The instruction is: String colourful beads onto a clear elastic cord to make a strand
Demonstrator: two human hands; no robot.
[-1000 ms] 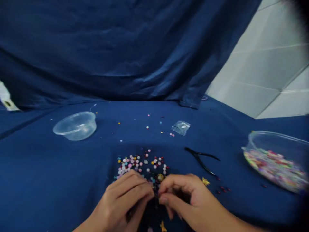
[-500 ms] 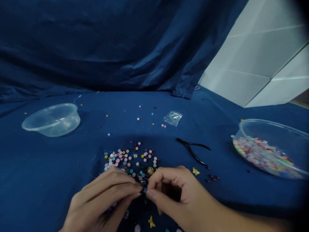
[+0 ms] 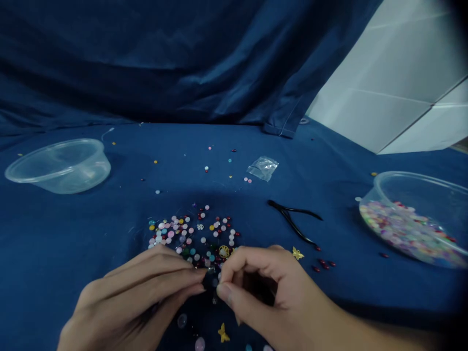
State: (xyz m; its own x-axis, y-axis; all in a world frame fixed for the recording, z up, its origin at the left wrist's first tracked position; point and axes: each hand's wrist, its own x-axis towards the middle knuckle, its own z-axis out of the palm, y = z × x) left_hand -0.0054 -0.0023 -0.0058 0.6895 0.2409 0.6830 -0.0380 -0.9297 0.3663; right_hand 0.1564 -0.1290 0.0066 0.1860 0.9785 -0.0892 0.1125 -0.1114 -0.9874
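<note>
Though shifted, left hand [image 3: 135, 297] near beads [image 3: 190, 234]

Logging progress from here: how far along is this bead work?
Done: many round multicoloured beads are spread on the blue cloth. In hand: the left hand and right hand pinch something small, hidden, at their edge. Remaining: the clear plastic bowl holds many beads; black pliers lie unused.

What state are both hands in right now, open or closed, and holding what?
Left hand: closed in a pinch; whatever it holds is too small to tell.
Right hand: closed in a pinch; anything held is hidden.
</note>
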